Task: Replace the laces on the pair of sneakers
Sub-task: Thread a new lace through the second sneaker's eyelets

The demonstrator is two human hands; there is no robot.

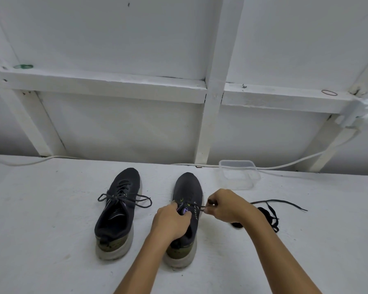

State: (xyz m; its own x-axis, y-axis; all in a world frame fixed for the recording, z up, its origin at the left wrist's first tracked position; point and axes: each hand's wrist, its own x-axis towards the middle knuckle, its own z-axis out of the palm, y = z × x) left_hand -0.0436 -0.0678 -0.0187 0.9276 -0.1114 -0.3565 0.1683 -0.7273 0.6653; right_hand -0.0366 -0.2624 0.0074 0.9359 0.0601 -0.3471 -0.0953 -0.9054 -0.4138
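— Where were the shoes when you looked down?

— Both stood on the white floor, toes pointing away from me toward the white wall frame. The left shoe stood by itself, well to the left of my hands, laced and tied in a bow. The right shoe was directly under my left hand.

— What was your left hand doing?

— My left hand lay over the tongue of that shoe, fingers curled down and gripping it near the eyelets. The fingertips were partly hidden, so I couldn't tell exactly what they pressed.

— And the right?

— My right hand sat just beside the shoe's right edge, fingers clenched in a pinch on the dark lace, which ran taut across the eyelets between my two hands.

— Anything else close by?

— A loose lace lay bunched on the floor to the right of my right wrist, one end trailing off rightward. A clear plastic tub stood beyond my right hand, near the wall, with a white cable running behind it.
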